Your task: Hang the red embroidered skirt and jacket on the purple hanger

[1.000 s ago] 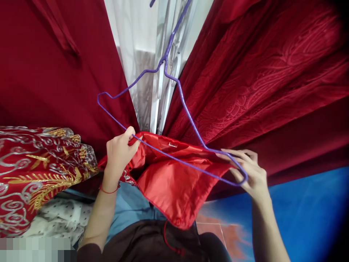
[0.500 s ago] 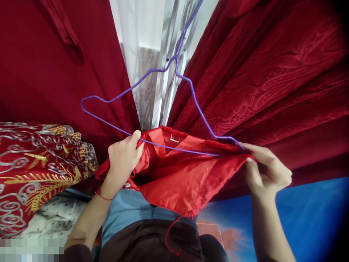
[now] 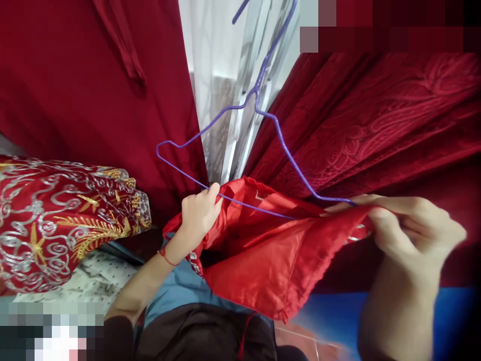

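Observation:
A shiny red garment with a gathered waist and a hanging red drawstring is spread between my hands, its opening facing up. My left hand is closed on the left part of the waistband, and the lower bar of a purple hanger passes by its thumb. At the other end my right hand pinches the waistband beside the hanger's right corner. That corner and part of the bar sit inside the opening. The hanger's left corner stands free above my left hand. A small pale label shows on the inner back.
Dark red curtains hang on both sides of a white folding grille. To the left lies red cloth with gold and silver embroidery, above spotted pale fabric. A blue surface and tiled floor show below.
My right hand has moved outward to the right, stretching the waistband wider around the hanger's right corner. Hanger, garment and left hand appear farther right in the view.

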{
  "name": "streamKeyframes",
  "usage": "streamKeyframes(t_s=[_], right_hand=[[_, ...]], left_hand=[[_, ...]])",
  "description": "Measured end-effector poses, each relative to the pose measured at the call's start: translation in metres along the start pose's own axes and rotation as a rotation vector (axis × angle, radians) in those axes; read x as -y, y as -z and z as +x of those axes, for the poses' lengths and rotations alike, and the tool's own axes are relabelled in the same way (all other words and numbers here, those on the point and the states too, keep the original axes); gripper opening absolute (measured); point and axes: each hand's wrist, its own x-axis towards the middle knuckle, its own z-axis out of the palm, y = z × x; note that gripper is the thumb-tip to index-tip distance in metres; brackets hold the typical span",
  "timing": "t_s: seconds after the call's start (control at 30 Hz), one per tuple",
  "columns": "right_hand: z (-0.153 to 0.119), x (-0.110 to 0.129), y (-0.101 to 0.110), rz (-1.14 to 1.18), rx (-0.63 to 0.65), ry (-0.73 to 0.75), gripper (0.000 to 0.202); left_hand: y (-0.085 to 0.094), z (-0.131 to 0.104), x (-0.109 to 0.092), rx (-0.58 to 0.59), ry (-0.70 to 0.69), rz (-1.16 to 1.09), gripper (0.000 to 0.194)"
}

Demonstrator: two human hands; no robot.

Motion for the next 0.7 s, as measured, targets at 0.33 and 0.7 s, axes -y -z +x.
streamKeyframes(t_s=[0.33, 0.7], right_hand=[[0.059, 0.024, -0.040, -0.033, 0.253, 0.251, 0.016], [0.068, 0.035, -0.123, -0.079, 0.208, 0.195, 0.022]], left_hand=[[-0.001, -0.008, 0.008, -0.024, 0.039, 0.095, 0.028], [-0.006, 0.003, 0.023, -0.162, 0.021, -0.157, 0.025]])
